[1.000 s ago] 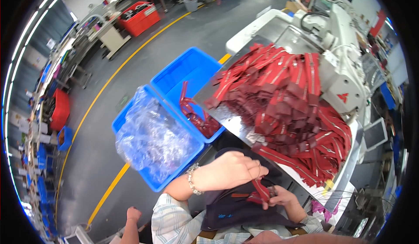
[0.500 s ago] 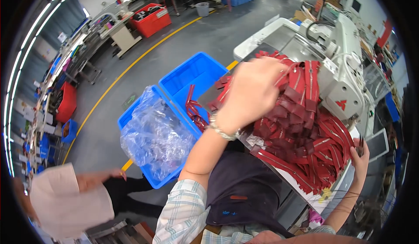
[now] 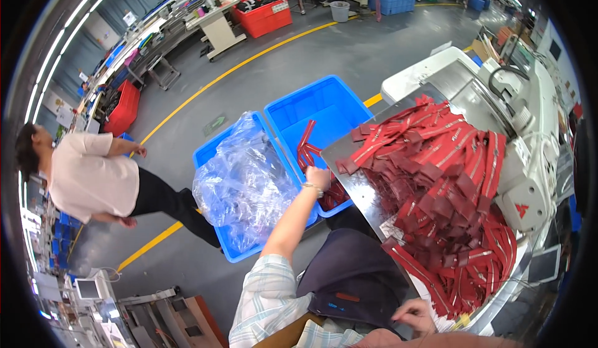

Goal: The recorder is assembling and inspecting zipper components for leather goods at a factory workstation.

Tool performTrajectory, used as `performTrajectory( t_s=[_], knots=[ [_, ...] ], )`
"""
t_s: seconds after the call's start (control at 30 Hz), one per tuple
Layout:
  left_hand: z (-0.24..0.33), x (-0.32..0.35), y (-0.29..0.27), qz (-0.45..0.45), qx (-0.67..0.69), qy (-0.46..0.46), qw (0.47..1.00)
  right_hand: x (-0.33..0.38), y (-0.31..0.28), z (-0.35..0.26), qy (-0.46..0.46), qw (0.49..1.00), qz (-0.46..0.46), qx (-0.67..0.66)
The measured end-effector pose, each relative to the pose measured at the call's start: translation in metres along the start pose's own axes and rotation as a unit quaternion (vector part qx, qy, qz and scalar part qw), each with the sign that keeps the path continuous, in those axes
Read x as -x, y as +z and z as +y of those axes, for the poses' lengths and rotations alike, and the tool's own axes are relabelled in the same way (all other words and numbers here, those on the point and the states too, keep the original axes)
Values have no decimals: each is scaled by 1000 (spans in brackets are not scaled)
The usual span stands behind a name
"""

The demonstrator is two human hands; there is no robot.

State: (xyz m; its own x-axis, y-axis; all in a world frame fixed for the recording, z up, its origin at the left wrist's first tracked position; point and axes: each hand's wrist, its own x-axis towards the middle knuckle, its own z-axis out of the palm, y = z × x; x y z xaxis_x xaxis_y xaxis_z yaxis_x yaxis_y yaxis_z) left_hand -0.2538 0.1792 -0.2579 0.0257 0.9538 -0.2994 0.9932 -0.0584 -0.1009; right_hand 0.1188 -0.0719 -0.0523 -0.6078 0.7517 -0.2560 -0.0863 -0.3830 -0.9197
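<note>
Bare metal shows along the left edge of the worktop [image 3: 358,195], which slants up and away on my right. Closest to me, over my dark apron [image 3: 346,273], the fingers of my right hand [image 3: 416,317] curl loosely just beside its lower edge; I see nothing in them, though I cannot tell whether the tips meet. A thick, tangled pile of red zipper strips [image 3: 430,180] covers most of the metal, their dark maroon ends bunched toward the middle. Farther out, my left hand [image 3: 319,178], a bracelet [image 3: 313,189] at its wrist, is down at a blue bin [image 3: 331,108] where a few loose strips [image 3: 305,148] lie. Its fingers are bent in, and I cannot tell whether they have hold of a strip. Just left of that bin, a second blue bin [image 3: 202,156] overflows with clear plastic [image 3: 246,183]. Beyond the pile stands a white sewing machine [image 3: 526,201]. Off to my left is a person [image 3: 93,173] in a pale top. Farthest off, a red bin [image 3: 265,19] sits past a curved yellow floor line [image 3: 243,62].
</note>
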Motion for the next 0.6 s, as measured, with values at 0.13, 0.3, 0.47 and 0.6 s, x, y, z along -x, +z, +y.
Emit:
performTrajectory(
  t_s=[0.13, 0.3, 0.47, 0.6],
  knots=[
    [19, -30, 57, -101, 89, 30, 990, -36, 23, 33, 98, 994, -46, -31],
    [64, -37, 94, -123, 168, -20, 978, -81, 43, 67, 165, 986, 28, 0],
    [62, -47, 112, -137, 238, -65, 959, -96, 45, 78, 177, 982, 39, 53],
    [60, -47, 119, -143, 285, -99, 943, -100, 44, 87, 180, 981, 58, 37]
  ],
)
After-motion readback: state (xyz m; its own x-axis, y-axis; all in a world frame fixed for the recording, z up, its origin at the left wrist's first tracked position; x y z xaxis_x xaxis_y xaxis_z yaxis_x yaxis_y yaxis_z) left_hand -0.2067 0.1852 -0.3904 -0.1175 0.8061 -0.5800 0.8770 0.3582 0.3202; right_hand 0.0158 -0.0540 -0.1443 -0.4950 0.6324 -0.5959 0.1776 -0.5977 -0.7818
